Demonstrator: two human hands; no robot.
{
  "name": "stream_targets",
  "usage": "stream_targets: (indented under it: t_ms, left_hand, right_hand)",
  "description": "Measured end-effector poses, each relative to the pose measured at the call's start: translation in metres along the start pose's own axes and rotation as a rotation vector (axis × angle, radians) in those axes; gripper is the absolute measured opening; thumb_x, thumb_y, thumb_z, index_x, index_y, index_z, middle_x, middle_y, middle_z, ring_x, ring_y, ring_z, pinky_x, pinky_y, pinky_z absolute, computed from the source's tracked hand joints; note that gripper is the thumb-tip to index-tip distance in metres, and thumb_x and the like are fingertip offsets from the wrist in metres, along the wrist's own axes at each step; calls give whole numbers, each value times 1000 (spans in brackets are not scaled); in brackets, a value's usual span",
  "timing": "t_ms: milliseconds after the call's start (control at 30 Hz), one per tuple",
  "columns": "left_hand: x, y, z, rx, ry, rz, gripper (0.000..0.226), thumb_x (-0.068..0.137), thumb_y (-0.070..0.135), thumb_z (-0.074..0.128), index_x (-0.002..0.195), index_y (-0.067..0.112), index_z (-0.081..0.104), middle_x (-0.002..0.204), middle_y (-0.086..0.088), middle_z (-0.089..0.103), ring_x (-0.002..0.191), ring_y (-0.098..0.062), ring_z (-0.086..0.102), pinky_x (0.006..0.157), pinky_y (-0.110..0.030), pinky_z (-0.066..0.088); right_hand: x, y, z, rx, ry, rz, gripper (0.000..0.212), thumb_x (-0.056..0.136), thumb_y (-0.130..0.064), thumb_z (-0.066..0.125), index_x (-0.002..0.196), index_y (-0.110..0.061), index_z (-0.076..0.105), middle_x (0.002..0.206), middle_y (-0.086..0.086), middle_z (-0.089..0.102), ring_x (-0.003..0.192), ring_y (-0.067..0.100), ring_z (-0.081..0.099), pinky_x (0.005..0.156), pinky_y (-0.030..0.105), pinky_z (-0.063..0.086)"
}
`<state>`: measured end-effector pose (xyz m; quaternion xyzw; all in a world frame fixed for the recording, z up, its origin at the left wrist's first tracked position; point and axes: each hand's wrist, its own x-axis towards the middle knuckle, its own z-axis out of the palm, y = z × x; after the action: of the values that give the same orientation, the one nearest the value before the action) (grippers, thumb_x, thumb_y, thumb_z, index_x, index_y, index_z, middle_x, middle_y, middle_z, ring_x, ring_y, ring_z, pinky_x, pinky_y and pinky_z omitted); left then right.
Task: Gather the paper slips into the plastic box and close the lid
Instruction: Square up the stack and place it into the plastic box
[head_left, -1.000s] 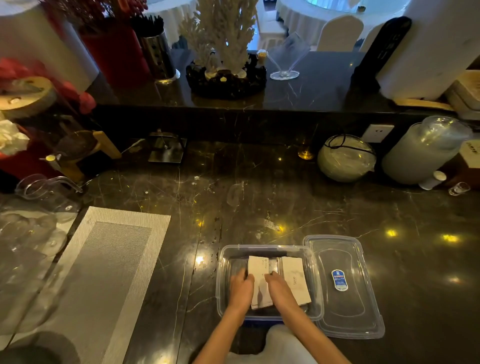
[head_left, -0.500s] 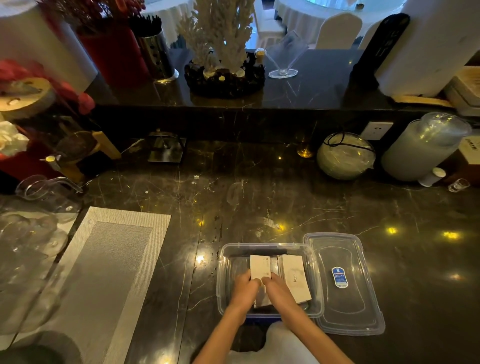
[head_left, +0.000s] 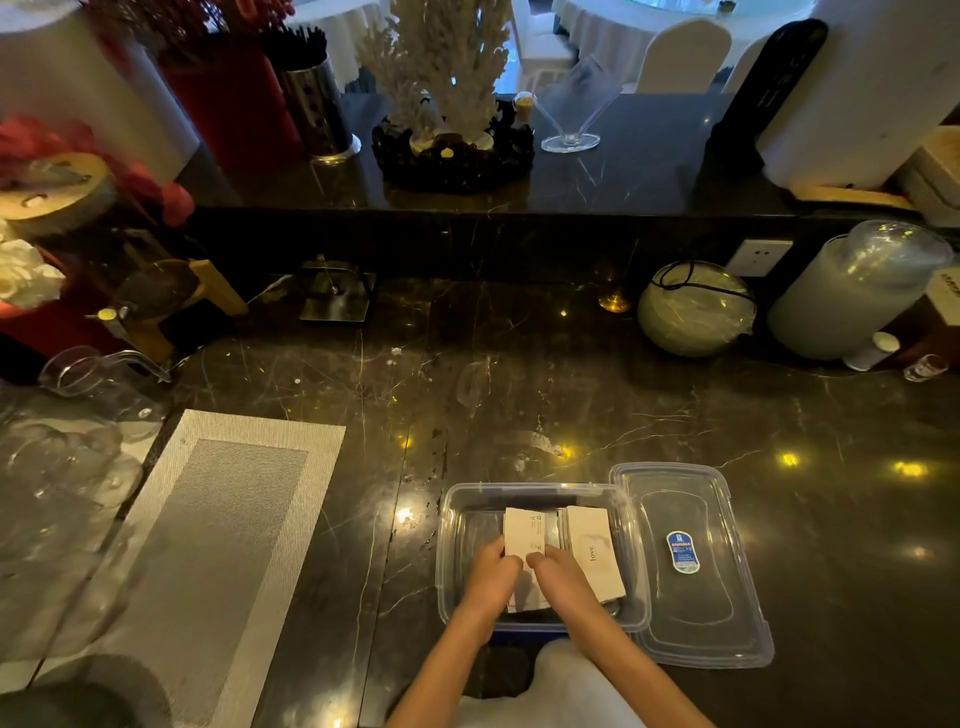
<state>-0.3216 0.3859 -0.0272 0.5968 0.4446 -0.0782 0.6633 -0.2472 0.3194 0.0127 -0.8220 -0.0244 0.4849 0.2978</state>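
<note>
**Caller:** Hands are both down inside the plastic box (head_left: 448, 545), and the paper slips (head_left: 524, 530) lie in there under them. Left hand (head_left: 491, 577) presses on the near end of the left stack, right hand (head_left: 563, 574) sits just beside it, thumbs almost touching.

**Analyst:** Are they gripping anything?

**Caller:** Looks more like pinching and squaring up. The fingers of both hands curl onto the same pale slip, closed on its near edge. A second stack, the one printed with "love" (head_left: 592, 552), lies to the right, touching the first.

**Analyst:** And the lid?

**Caller:** Lid (head_left: 691, 618) lies flat on the dark counter (head_left: 519, 389), directly right of the box, edges touching, with its long axis running away from the person, parallel to the box.

**Analyst:** So that's the key relation. The lid is on the right hand's side, clearly nearer to it than to the left.

**Caller:** Agreed. I'd judge the gathering nearly done, with no loose slips visible on the counter. The natural next reach is rightward, lifting the lid across without turning it.
</note>
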Motion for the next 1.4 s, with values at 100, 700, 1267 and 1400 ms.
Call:
stream_targets:
  t_ms: [100,700,1267,1400]
  left_hand:
    - [-3,7,1,15,50,30,43,96,4,47,134,21,53,129,1,62,118,-12,57,92,-24,49]
    - [-5,42,71,-121,-117,5,40,102,21,38,141,27,40,135,-2,55,116,-17,55,85,-22,47]
    - [-11,57,106,-55,167,-88,33,95,16,46,128,13,49,126,-15,59,108,-27,58,85,-39,52]
    - [-15,85,117,298,448,194,41,94,8,48,135,12,50,134,-8,56,120,-25,55,96,-34,47]
  right_hand:
    - [-5,3,-4,2,-16,-50,32,100,-17,42,129,-11,53,128,11,59,115,24,55,94,28,45]
    - [-14,42,-63,136,63,-81,49,104,-39,25,136,-12,50,132,10,55,123,26,53,100,29,37]
    - [-24,58,-108,332,-171,-160,28,98,-49,36,104,-32,57,112,-4,60,105,12,57,99,32,43]
    - [-25,75,-168,563,-65,-262,21,96,-27,52,102,-19,71,103,6,71,94,17,67,90,35,53]
